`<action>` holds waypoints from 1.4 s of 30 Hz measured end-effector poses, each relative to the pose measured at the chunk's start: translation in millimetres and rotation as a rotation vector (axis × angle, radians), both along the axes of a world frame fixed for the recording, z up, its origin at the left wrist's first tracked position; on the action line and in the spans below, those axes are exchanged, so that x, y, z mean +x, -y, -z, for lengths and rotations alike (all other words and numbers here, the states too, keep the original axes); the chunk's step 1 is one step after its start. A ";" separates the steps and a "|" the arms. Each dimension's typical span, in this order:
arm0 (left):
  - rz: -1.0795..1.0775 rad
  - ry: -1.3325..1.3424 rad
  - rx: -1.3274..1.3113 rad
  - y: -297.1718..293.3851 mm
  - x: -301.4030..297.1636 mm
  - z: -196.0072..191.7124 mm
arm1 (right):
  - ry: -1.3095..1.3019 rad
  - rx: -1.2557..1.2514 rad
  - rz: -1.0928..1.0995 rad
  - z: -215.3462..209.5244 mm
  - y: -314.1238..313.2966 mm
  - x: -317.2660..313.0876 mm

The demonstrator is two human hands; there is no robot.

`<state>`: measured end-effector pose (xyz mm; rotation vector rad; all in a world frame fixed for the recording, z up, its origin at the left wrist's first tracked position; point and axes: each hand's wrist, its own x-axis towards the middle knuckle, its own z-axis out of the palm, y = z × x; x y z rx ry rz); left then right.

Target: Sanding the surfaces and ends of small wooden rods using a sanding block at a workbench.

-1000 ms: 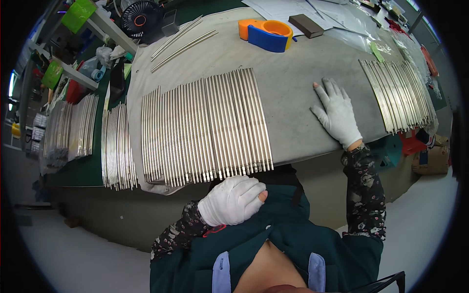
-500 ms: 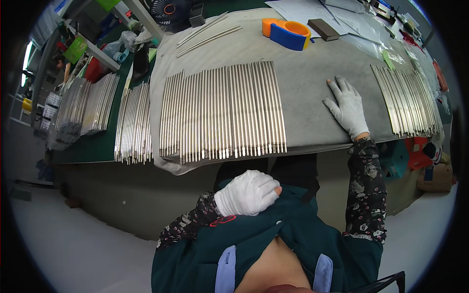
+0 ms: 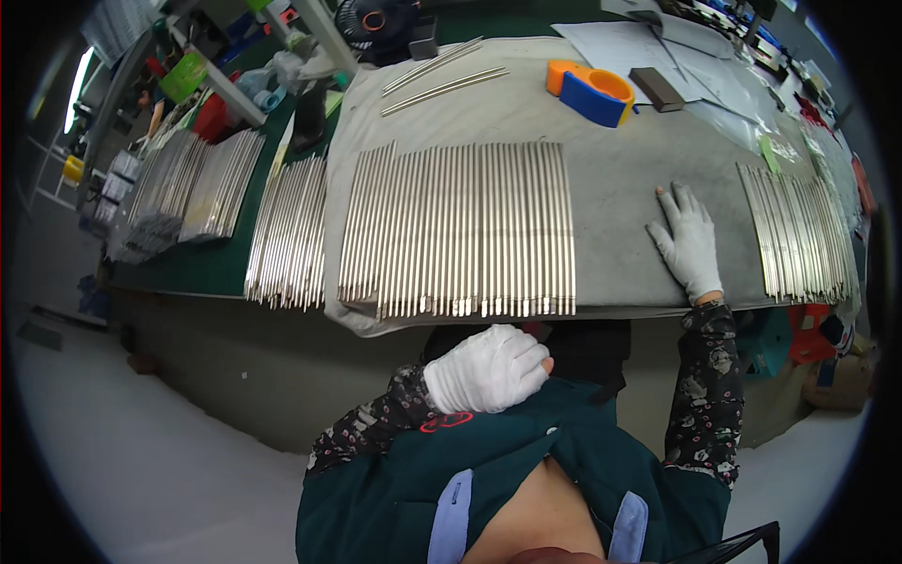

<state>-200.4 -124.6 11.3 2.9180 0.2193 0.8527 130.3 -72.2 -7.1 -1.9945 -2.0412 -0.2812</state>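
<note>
In the head view, a row of metal rods (image 3: 460, 230) lies side by side on a grey cloth (image 3: 615, 226) over the counter (image 3: 188, 273), the near ends close to its near edge. The right hand (image 3: 689, 242), in a white glove with some fingertips bare, lies on the cloth between this row and a group of rods (image 3: 797, 235) at the right; its fingers are spread wide and hold nothing. The left hand (image 3: 487, 369), also gloved, is at the waist, nearer than the counter's edge. Its fingers bend inward with the palm hidden, so I cannot tell whether they hold anything. More rods (image 3: 289, 230) lie left of the cloth. An orange-and-blue tape dispenser (image 3: 592, 105) sits on the far side, beside a dark block (image 3: 656, 89).
</note>
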 end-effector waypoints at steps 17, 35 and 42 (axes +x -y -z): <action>0.231 -0.184 0.441 -97.1 41.8 -72.1 | -0.043 -0.028 0.998 -17.7 25.9 174.5; 0.459 -0.216 0.040 -164.5 143.3 -27.9 | 0.001 0.013 1.097 -29.3 4.1 152.1; 0.398 -0.263 -0.118 -172.3 154.2 -14.2 | -0.202 -0.025 1.037 -30.7 9.6 137.3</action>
